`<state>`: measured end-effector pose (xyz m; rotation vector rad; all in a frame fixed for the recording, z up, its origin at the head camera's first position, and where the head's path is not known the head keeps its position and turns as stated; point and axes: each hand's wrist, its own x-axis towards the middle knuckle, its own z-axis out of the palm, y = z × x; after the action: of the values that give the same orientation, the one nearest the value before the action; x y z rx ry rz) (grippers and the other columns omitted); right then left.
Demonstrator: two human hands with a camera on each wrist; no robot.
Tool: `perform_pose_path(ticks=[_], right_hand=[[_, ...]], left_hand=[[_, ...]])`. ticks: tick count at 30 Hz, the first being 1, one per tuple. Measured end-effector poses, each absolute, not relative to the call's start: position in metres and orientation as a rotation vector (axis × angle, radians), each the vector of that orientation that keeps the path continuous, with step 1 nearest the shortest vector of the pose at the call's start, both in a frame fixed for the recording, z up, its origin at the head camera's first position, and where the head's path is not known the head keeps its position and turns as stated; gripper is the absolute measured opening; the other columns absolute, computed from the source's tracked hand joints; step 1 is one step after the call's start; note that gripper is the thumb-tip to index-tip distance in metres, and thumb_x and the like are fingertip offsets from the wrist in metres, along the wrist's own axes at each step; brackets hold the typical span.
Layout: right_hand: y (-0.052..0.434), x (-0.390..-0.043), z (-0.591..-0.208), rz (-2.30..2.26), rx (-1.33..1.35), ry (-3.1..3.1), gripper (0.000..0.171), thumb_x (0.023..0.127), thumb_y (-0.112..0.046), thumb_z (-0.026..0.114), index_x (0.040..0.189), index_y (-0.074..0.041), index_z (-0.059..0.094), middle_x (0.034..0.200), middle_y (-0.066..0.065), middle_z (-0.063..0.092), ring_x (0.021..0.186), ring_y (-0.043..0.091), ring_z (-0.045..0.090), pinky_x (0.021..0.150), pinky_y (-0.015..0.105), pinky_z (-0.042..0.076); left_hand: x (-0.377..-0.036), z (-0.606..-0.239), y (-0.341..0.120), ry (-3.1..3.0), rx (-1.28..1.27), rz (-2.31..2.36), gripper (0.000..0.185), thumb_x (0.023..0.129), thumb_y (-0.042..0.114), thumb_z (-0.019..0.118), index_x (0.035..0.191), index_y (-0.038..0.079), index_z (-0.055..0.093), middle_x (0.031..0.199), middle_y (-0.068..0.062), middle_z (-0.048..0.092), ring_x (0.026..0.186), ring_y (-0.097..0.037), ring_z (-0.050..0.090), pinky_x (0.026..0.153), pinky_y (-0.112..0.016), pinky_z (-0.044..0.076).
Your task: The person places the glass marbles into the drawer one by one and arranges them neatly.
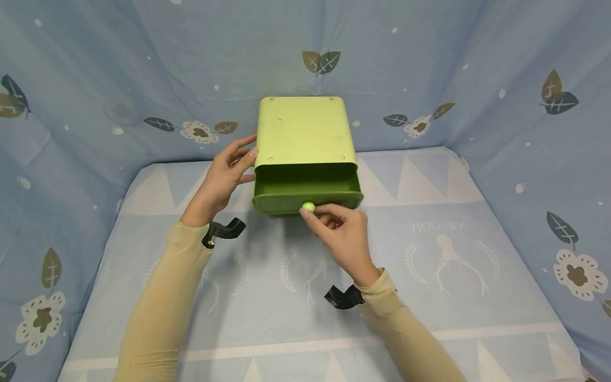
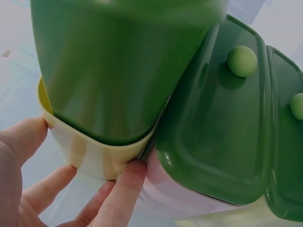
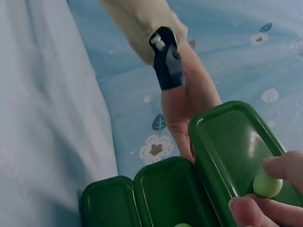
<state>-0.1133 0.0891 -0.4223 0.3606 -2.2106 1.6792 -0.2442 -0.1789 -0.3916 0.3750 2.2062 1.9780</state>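
Note:
A small drawer chest [image 1: 305, 130] with a yellow-green top stands at the back of the table. Its dark green top drawer [image 1: 277, 203] is pulled partway out, showing a green interior at the front. My right hand [image 1: 347, 236] pinches that drawer's round light-green knob [image 1: 308, 206] between thumb and fingers. Against the chest's left side, my left hand [image 1: 221, 180] rests with its fingers spread. In the left wrist view these fingertips touch the pale yellow casing [image 2: 90, 146] around the open drawer.
Beneath the top drawer are a closed middle drawer [image 2: 218, 137] and a closed lower drawer [image 2: 289, 156], both green with round knobs. A patterned cloth [image 1: 429, 307] covers the table. Blue floral curtains [image 1: 191, 69] hang behind the chest and along both sides.

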Motion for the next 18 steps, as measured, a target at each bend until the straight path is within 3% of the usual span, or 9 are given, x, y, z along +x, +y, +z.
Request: perform_pose_path(ticks=[6, 10, 18], right_hand=[[0.083, -0.127, -0.412, 1.665, 0.338, -2.209, 0.006, 0.096, -0.003, 0.086, 0.099, 0.003, 0.084, 0.067, 0.014, 0.069, 0.055, 0.028, 0.057, 0.053, 0.026, 0.045], [0.084, -0.138, -0.413, 1.677, 0.336, -2.21, 0.009, 0.098, -0.003, 0.084, 0.101, 0.005, 0.083, 0.069, 0.021, 0.07, 0.055, 0.032, 0.059, 0.051, 0.024, 0.043], [0.087, -0.156, -0.421, 1.683, 0.345, -2.199, 0.016, 0.099, -0.025, 0.087, 0.102, -0.008, 0.087, 0.068, 0.008, 0.073, 0.055, 0.021, 0.062, 0.049, 0.027, 0.044]], left_hand=[[-0.244, -0.392, -0.18, 2.207, 0.365, 1.979, 0.059, 0.114, 0.041, 0.06, 0.169, 0.027, 0.044, 0.161, -0.014, 0.047, 0.138, -0.031, 0.056, 0.113, -0.055, 0.054], [-0.244, -0.392, -0.179, 2.209, 0.363, 1.978, 0.059, 0.114, 0.041, 0.06, 0.169, 0.027, 0.045, 0.16, -0.014, 0.048, 0.137, -0.031, 0.056, 0.113, -0.055, 0.054], [-0.244, -0.391, -0.178, 2.21, 0.365, 1.979, 0.059, 0.114, 0.041, 0.06, 0.169, 0.027, 0.044, 0.16, -0.014, 0.048, 0.139, -0.031, 0.056, 0.115, -0.056, 0.053]])
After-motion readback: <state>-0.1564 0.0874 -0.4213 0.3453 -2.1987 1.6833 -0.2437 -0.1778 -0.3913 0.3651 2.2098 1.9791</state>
